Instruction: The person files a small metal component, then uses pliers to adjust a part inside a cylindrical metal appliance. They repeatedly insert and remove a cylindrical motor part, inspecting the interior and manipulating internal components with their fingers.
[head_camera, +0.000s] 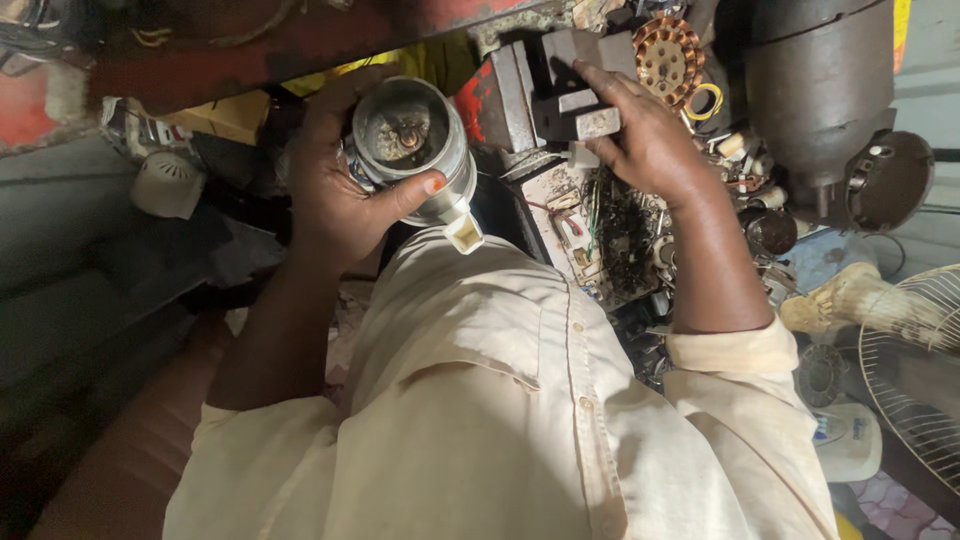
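The left hand (335, 190) is wrapping around a round metal motor housing (415, 145), fingers curled behind it and the thumb pressing across its lower front — a firm, closed hold. The housing is tilting its open end up toward the camera, showing dark windings and a brownish core inside; a small cream plastic tab (465, 233) is hanging from its lower edge, just above the person's cream shirt (500, 400).

The right hand (640, 140) is resting on a grey metal vise (555, 95), fingers spread over the block-shaped top and bending down its far side, half closed on it rather than clamped tight. The vise is sitting at the edge of the cluttered bench (560, 215), just beside the housing, with a red-painted part (478, 100) touching its left side.

Beyond the right hand, a copper-coloured stator ring (668, 58) is lying near a small yellow ring (705, 102). A large dark motor body (820, 90) is standing further right. Below the wrist, a tangle of wires and small parts (625, 235) is covering the bench. At the far right, a cream fan motor (850, 300) and a wire fan guard (920, 360) are leaning together — and on the left, a white vented plastic cap (168, 183) is lying apart from everything else.
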